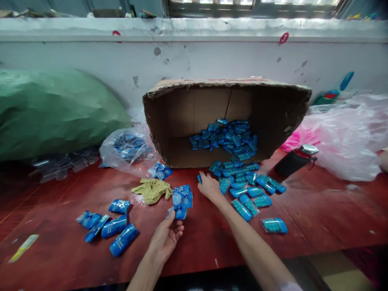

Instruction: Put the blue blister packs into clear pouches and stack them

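My left hand is closed, its thumb pressing on a printed blue packet. Just beyond that packet, more flat blue packets lie overlapping on the table. My right hand reaches to the front of the cardboard box, fingers bent around a small blue pack, of which only one end shows. Right beside it spreads a heap of clear packs filled with blue-green beads. Several filled blue pouches lie to the left of my left hand.
The cardboard box lies on its side, more bead packs inside. Around it are a yellow-green glove, a plastic bag of blue packets, a black bottle, pink-white plastic bags and a large green sack.
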Motion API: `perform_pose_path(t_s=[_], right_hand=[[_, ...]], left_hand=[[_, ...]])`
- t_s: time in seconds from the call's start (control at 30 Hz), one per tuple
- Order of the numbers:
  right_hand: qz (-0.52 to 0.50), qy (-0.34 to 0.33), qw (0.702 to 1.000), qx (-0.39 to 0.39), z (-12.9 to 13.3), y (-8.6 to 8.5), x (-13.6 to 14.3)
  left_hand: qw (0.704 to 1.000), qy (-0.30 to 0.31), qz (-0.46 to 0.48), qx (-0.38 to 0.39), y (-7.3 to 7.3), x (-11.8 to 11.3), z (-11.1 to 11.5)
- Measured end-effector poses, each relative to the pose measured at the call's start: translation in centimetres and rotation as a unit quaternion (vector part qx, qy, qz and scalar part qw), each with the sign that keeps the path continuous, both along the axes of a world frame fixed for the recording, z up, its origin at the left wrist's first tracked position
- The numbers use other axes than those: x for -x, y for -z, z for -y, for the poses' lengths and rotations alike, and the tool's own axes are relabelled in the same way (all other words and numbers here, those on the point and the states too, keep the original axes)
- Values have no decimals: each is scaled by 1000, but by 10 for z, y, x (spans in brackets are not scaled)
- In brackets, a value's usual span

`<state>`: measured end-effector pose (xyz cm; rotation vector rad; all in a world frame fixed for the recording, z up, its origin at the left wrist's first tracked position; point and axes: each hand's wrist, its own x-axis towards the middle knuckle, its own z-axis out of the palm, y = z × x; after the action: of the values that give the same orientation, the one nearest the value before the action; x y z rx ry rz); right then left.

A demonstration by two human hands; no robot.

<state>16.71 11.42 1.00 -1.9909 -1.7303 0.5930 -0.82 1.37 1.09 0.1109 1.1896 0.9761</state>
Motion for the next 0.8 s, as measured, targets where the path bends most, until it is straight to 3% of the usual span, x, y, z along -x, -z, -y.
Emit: perform_pose_path(t_s=[0.23,0.43,0.57,0.63,0.7,0.8], right_hand=[[-96,-21,995,-8,51,5,-18],[-146,4,989,13,81,20,-11],[-67,22,995,-68,100,-1,0],[-104,-7,990,-90,106,-14,8],[-248,-59,966,-49,107,-19,18],[-469,-103,877,37,103,-13,33]], left_hand=[[997,-49,54,35,2,-3,1],[994,-70,74,49,0,-6,3],[995,-67,62,45,0,-5,5],[996,-62,53,31,0,-6,7],[997,-54,51,14,1,-8,9],[997,-42,65,-6,0,-12,11]])
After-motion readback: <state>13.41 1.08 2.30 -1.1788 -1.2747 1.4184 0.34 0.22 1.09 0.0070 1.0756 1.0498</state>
